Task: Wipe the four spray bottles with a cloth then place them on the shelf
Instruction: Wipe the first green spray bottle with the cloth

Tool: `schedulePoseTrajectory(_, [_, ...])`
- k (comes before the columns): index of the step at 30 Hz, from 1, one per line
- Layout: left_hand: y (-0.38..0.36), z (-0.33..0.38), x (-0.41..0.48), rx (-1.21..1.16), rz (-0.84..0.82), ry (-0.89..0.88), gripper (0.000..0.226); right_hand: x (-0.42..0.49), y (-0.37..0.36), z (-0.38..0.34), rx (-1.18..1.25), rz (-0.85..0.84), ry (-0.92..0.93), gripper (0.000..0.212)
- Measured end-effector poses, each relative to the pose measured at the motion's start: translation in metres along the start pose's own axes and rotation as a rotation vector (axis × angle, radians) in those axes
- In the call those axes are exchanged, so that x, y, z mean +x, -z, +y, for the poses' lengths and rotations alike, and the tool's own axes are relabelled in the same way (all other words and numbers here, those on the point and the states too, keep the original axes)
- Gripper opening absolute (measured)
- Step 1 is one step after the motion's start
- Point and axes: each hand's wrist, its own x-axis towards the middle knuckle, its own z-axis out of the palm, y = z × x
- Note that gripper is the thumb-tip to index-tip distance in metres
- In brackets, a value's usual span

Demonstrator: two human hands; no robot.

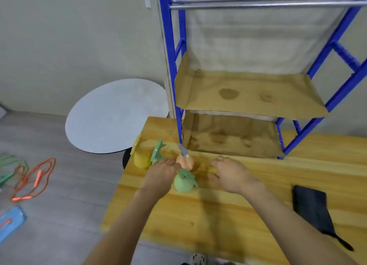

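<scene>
head view, left to right: orange cords (33,177) lie tangled on the grey floor, and a round white tabletop (117,116) stands behind the near corner of the wooden table (198,215). at that corner the spray bottles are bunched together. the yellow bottle (141,160) is furthest left, with a green trigger (157,152) just beside it; blur hides the body under that trigger. the left hand (161,174) reaches in next, fingers stretched fairly straight, tips at the orange bottle (186,162), not wrapped round anything. the orange bottle stands upright with a grey nozzle on top. the green bottle (182,183) sits nearer the person, between the two hands and close to the left wrist. the right hand (231,173) hovers low over the table just right of the bottles, fingers loosely bent and holding nothing. behind the hands the blue-framed shelf (169,46) rises from the table, its two lower levels lined with brown cardboard and bare of bottles. far right, a dark cloth (311,207) lies flat on the table, well apart from both hands.
</scene>
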Motion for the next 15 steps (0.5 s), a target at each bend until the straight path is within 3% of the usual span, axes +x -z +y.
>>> schedulePoseTrajectory(4, [-0.013,0.005,0.024,-0.035,-0.030,-0.063,0.055,-0.018,-0.040,0.031,0.067,-0.080,-0.134,0.047])
schedulePoseTrajectory(10, [-0.026,0.021,0.038,-0.059,0.006,-0.076,0.023,-0.055,-0.107,0.088,0.227,-0.095,-0.372,0.050])
schedulePoseTrajectory(15, [-0.023,0.061,0.040,-0.233,-0.038,-0.047,0.009,-0.098,-0.143,0.148,0.404,-0.040,-0.535,0.054])
